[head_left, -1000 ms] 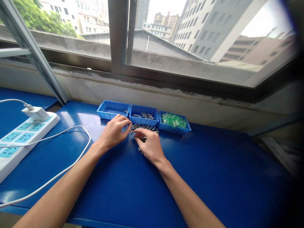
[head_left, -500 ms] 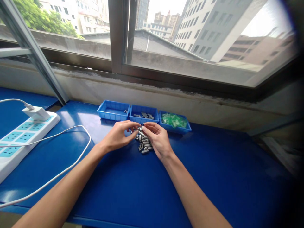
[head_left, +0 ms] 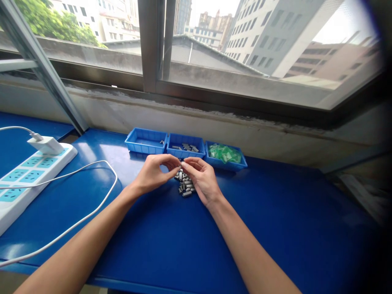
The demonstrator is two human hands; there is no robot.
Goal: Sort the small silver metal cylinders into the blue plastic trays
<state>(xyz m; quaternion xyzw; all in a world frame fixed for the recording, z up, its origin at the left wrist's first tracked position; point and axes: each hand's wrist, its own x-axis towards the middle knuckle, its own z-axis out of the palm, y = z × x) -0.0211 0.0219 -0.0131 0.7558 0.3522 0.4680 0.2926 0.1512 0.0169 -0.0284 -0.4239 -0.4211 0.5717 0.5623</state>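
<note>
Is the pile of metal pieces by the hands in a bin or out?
Out: the pile of metal pieces lies on the blue tabletop, in front of the middle bin, partly hidden by the right hand.

A blue bench point(head_left: 275, 228) stands along a pale wall point(head_left: 116, 112), below a dark-framed window point(head_left: 149, 49). Through it we see multi-storey buildings point(head_left: 260, 36) and a green tree point(head_left: 61, 26). Daylight shines on the bench; at left a grey metal post point(head_left: 48, 69) slants.
</note>
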